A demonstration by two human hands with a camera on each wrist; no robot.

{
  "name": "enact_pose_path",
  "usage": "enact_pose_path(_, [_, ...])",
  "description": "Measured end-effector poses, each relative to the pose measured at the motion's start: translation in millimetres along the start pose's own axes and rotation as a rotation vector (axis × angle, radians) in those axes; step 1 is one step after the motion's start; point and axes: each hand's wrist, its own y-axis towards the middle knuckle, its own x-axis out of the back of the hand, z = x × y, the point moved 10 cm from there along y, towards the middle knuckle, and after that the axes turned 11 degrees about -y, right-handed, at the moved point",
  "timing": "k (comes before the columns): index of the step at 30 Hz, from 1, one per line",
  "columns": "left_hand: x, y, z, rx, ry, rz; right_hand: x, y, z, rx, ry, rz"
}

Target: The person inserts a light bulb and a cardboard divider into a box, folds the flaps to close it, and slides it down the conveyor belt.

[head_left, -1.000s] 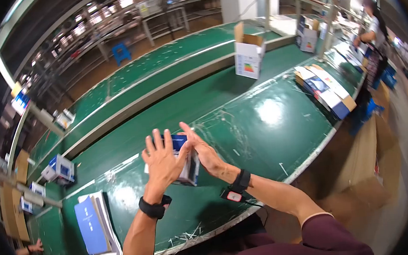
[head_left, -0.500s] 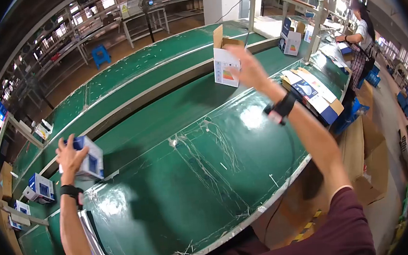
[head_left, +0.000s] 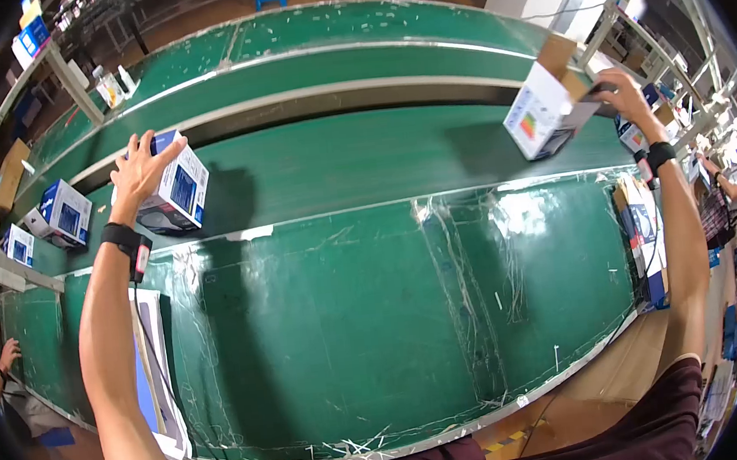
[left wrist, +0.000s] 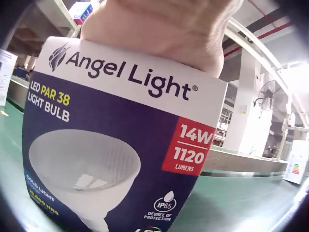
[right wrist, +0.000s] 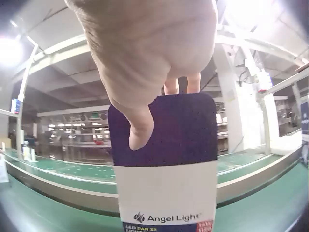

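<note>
On the green belt (head_left: 362,160), the closed box (head_left: 185,192) at left is gripped from above by the widespread left hand (head_left: 138,178), the open box (head_left: 537,117) at right pinched at its flap (right wrist: 193,137) by the right hand (head_left: 627,95), both probably light, stiff, best held by opposite walls.

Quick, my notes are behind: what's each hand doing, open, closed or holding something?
Left hand: holding a light bulb box from above.
Right hand: pinching an open box by its flap.

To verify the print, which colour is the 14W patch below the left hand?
Red 14W patch, clearest in the left wrist view.
</note>
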Motion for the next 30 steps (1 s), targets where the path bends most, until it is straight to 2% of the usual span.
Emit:
enact_pose_path(1, [-3.6, 11.3, 8.3, -0.007, -0.002, -0.002, 18.1, 2.8, 39.9, 0.001, 0.032, -0.082])
enact_pose_path(3, [-4.3, 20.5, 14.7, 0.013, -0.047, -0.042, 27.1, 10.4, 98.6, 0.049, 0.231, 0.03])
enact_pose_path(5, [2.7, 25.7, 17.9, 0.056, 0.037, -0.197, 52.0, -0.7, 155.5, 0.116, 0.145, -0.056])
enact_pose_path(6, [21.7, 13.1, 3.5, 0.02, 0.119, -0.431, 61.8, -10.2, 179.4, 0.103, 0.179, -0.078])
enact_pose_path(7, [35.9, -0.3, -19.0, -0.106, 0.239, -0.657, 71.6, -21.3, 204.3, 0.103, 0.214, -0.103])
enact_pose_path(9, [47.7, -53.6, -92.6, -0.556, 0.059, -0.787, 97.3, -44.9, 257.6, 0.155, 0.282, -0.08])
enact_pose_path(12, [74.9, -181.5, -225.7, -0.928, -0.673, -0.32, 125.2, -78.9, 321.8, 0.229, 0.351, -0.057])
enact_pose_path(13, [85.2, -223.6, -258.9, -0.897, -0.986, -0.006, 136.2, -89.3, 342.0, 0.288, 0.387, -0.131])
enact_pose_path(15, [86.7, -283.9, -303.3, -0.901, -1.355, 0.323, 150.7, -106.8, 372.8, 0.298, 0.388, -0.146])
enact_pose_path(17, [82.3, -307.3, -337.0, -0.833, -1.388, 0.717, 157.4, -118.6, 384.9, 0.283, 0.338, -0.148])
enact_pose_path(18, [71.6, -308.9, -349.0, -0.759, -1.442, 0.883, 152.7, -122.9, 386.2, 0.269, 0.327, -0.078])
enact_pose_path(21, [50.6, -311.3, -358.3, -0.667, -1.17, 1.175, 150.7, -141.6, 390.9, 0.347, 0.268, -0.054])
enact_pose_path(22, [58.2, -312.4, -365.2, -0.909, -0.91, 0.996, 148.2, -145.0, 391.6, 0.326, 0.241, -0.029])
enact_pose_path(25, [59.1, -312.1, -362.6, -0.725, -0.93, 0.962, 158.0, -157.6, 392.7, 0.263, 0.245, -0.126])
enact_pose_path(26, [45.0, -318.7, -372.5, -0.723, -1.002, 1.225, 159.1, -160.9, 394.9, 0.258, 0.235, -0.162])
enact_pose_path(28, [52.2, -323.2, -380.8, -1.031, -0.947, 1.194, 157.4, -165.0, 400.7, 0.255, 0.208, -0.21])
enact_pose_path(29, [30.1, -318.7, -376.8, -0.72, -1.023, 1.419, 159.8, -165.6, 402.0, 0.259, 0.192, -0.238])
enact_pose_path(30, [25.5, -315.5, -377.8, -0.741, -0.964, 1.389, 156.9, -166.4, 398.4, 0.232, 0.201, -0.195])
